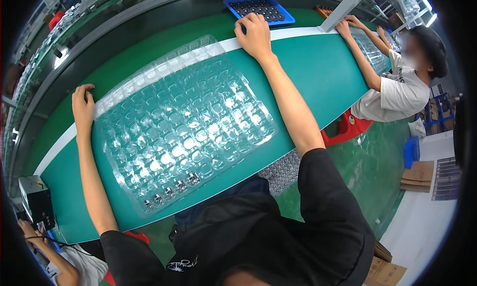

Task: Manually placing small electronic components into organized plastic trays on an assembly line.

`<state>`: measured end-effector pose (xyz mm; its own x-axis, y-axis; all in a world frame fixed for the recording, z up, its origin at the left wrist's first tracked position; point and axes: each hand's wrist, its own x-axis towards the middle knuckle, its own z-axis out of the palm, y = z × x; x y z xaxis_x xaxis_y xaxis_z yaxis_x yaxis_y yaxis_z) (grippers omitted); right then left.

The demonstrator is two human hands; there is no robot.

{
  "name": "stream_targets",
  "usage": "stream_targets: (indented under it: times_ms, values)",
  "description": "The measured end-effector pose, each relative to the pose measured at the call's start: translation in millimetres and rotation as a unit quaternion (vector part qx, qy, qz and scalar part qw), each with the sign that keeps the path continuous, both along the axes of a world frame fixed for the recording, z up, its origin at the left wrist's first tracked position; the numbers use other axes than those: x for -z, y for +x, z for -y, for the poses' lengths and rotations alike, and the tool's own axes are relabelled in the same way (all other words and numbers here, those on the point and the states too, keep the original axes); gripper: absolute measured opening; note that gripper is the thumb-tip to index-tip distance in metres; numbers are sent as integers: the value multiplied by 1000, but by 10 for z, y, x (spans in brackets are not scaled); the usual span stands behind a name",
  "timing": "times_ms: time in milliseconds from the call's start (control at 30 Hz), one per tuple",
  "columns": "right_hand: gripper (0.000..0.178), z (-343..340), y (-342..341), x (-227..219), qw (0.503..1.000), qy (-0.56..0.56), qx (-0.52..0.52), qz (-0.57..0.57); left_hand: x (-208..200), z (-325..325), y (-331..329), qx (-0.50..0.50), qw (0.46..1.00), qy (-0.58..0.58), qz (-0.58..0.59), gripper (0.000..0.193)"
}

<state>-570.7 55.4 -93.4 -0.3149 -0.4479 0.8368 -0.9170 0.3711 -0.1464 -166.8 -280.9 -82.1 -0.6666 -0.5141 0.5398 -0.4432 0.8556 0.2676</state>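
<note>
A large clear plastic blister tray [171, 114] with rows of pockets lies on the green work surface [318, 72] in front of me. Several small shiny metallic parts [193, 177] sit in pockets along its near left edge. My left hand [83, 106] rests beside the tray's far left corner, fingers loosely bent and apart, with nothing seen in them. Beyond the tray's far right corner, my right hand [255, 36] leans over the white strip, loosely curled with the thumb apart. It holds nothing visible; some fingertips are hidden. A blue tray [285, 18] of dark round parts is just beyond it.
A green belt [134, 62] runs past the white strip [293, 33]. A grey metal post [343, 10] stands at far right. To the right, a co-worker [397, 87] handles another clear tray [372, 52]. A dark box-shaped device [36, 201] stands at left, near another person's arm [54, 258].
</note>
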Motion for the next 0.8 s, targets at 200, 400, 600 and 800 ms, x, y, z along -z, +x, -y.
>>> stream_targets:
  times_ms: [200, 400, 600, 800]
  values:
    - [9, 1, -37, 32, 1000, -4, 8, 19, -13, -7, -10, 2, 1000, -5, -2, 19]
    - [11, -12, 2, -2, 1000, -6, 8, 30, -24, -20, 0, -1, 1000, -1, -2, 19]
    - [17, -149, -181, -50, 998, -11, 63, 0, -25, -25, -21, 1, 1000, 9, -6, 19]
    - [33, -354, -386, 44, 982, 62, 167, 58, -15, 3, -10, -1, 1000, 11, -8, 19]
